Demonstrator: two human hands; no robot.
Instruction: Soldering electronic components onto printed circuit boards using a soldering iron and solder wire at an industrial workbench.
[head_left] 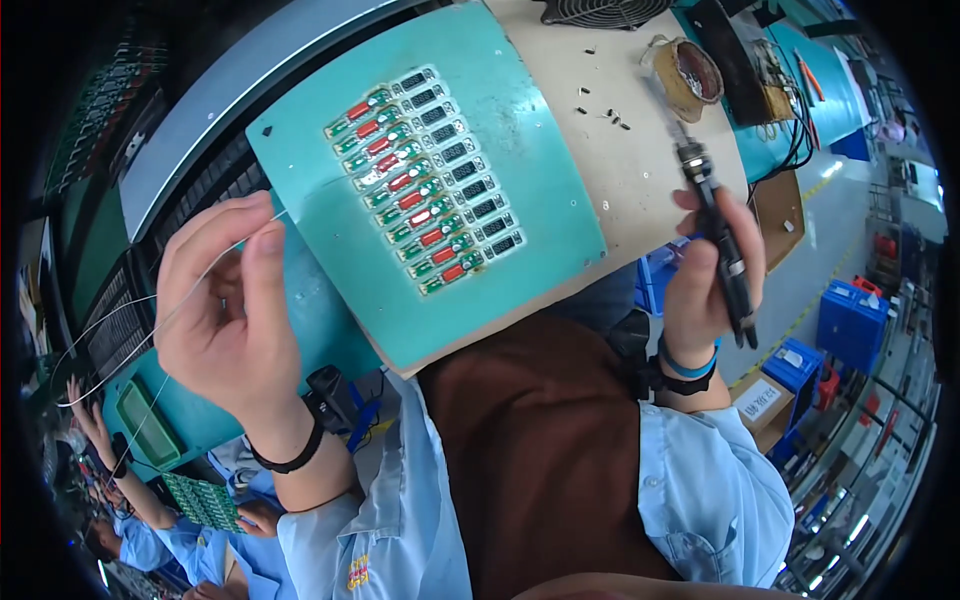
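Silvery wire pinched in left hand, right hand gripping slim black soldering iron

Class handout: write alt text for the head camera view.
A person's left hand pinches thin wire, and their right hand grips a black-handled soldering iron. Between them, a row of small circuit boards lies on a green mat.

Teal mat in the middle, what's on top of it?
On the teal mat lies a slanting row of small circuit boards. Whatever is directly beneath them is covered, so unseen.
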